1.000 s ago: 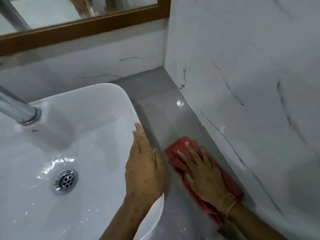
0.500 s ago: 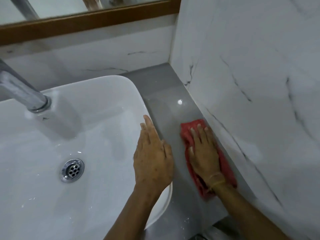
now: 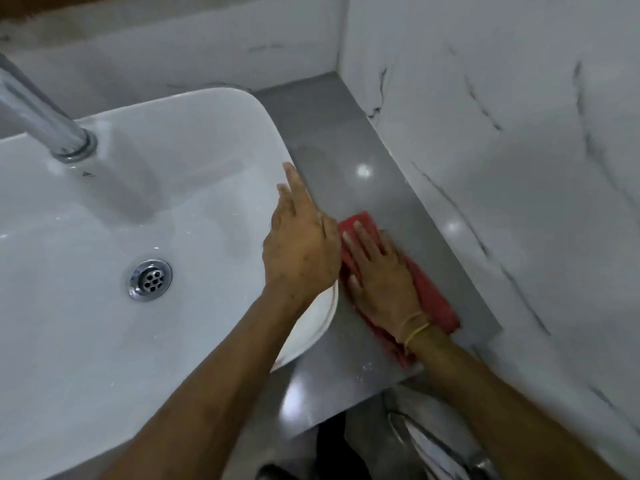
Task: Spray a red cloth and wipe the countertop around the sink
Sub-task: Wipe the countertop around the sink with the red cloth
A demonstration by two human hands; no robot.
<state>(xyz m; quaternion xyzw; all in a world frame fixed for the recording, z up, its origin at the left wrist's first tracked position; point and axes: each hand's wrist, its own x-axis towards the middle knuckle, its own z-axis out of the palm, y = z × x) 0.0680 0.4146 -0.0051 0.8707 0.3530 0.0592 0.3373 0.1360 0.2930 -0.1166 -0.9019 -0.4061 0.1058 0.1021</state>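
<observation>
Right hand point(image 3: 379, 275), fingers flat & spread, pins the red cloth point(image 3: 433, 299) on the countertop point(image 3: 346, 147). It's slid sink-ward, prob. mid-stroke. Left hand point(image 3: 301, 249) rests open on the sink point(image 3: 214, 109) rim. Strip beyond fingertips unwiped, I think.

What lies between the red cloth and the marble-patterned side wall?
In the head view, only a bare strip of glossy grey countertop separates the red cloth from the white marble-patterned wall.
</observation>
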